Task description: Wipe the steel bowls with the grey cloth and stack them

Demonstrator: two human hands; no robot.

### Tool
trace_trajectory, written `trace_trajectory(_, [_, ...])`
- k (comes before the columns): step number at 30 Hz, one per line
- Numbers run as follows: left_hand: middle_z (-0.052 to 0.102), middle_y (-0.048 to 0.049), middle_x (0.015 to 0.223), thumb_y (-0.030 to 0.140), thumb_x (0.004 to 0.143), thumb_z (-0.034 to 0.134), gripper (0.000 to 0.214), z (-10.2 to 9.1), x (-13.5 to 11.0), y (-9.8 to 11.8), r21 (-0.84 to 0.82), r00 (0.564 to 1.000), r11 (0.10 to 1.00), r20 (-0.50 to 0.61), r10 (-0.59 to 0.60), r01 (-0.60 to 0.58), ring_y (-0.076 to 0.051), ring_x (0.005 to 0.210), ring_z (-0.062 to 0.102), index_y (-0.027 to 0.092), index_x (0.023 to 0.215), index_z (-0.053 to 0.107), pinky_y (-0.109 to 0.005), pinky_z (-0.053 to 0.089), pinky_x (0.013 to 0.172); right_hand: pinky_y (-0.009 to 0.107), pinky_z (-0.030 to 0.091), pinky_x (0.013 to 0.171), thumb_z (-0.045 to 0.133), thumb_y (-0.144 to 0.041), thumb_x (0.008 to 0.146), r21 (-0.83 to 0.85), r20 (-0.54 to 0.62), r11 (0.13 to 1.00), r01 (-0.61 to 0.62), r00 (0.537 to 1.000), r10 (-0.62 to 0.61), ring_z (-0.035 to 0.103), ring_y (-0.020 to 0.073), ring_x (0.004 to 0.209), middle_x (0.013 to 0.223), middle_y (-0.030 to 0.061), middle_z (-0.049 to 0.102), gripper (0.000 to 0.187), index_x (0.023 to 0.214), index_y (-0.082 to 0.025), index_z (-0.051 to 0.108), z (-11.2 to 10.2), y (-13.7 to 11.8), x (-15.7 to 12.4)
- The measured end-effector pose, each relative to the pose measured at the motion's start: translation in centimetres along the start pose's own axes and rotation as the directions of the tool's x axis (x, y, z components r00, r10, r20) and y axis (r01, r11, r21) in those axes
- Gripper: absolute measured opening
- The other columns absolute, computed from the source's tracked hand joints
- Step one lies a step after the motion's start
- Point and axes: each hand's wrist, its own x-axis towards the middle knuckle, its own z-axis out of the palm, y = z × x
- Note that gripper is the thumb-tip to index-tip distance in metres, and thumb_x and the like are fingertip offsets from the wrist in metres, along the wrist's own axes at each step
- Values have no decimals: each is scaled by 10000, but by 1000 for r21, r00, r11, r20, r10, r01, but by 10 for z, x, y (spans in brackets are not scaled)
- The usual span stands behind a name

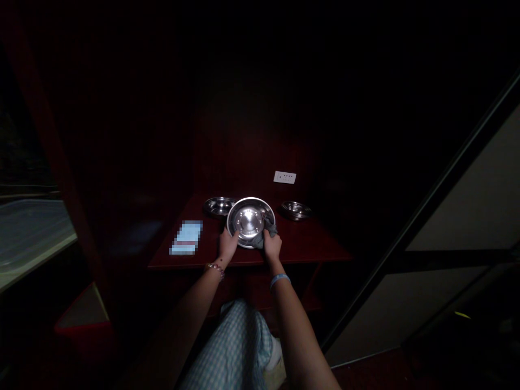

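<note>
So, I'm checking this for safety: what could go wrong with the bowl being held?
The held bowl might slip: the left hand grips its rim, while the right hand also holds a grey cloth there. Lowered carelessly, it could knock the metal dish behind it on the left.

From my distant post, I see both arms reach forward and converge toward mid-frame, the left forearm [193, 306] sunk in shadow near its lower end, the right forearm [300, 327] better lit. My left hand [228, 245] and right hand [273, 247] sit nearly level, apart, each closed in a grip with the thumb on the inner side; the fingers are largely hidden.
</note>
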Motion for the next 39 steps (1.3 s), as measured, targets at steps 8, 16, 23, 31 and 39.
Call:
trace_trajectory(8, [776,-150,1120,144,826,652,322,0,0,0,-20,1000,1000,4,0,0,-278,1138,710,150,1145,699,-352,531,987,263,537,776,572,-343,892,6,6,1000,-20,1000,20,771,276,934,940,172,808,339,903,-114,822,1,0,1])
trace_trajectory(16, [769,-161,1145,145,843,651,324,-1,-1,4,5,1000,1000,12,-10,10,-278,1113,717,133,1165,686,-351,535,970,261,537,798,564,-322,904,-10,4,1000,-2,1000,2,772,274,957,970,179,807,333,908,-113,823,0,0,0])
trace_trajectory(23, [766,-161,1160,149,854,654,339,-1,-2,4,34,1000,999,18,-9,9,-280,1153,707,136,1191,693,-338,535,978,238,522,751,569,-317,913,-27,16,999,-20,1000,21,771,256,925,951,168,809,326,894,-113,822,-1,-3,-1])
trace_trajectory(31, [774,-154,1146,139,872,639,352,-1,-2,5,93,1000,996,18,0,-1,-253,1068,737,117,1221,685,-300,551,926,242,520,795,549,-321,938,-63,31,997,-45,998,47,763,271,1005,1030,198,797,368,993,-76,818,-1,-5,-1])
trace_trajectory(39, [777,-145,1146,164,859,656,332,-1,0,-1,3,999,1000,44,6,-6,-264,1090,730,131,1187,699,-348,544,973,240,533,802,553,-317,938,-39,15,999,-21,1000,22,770,268,996,1013,186,802,357,981,-84,820,0,-2,-1])
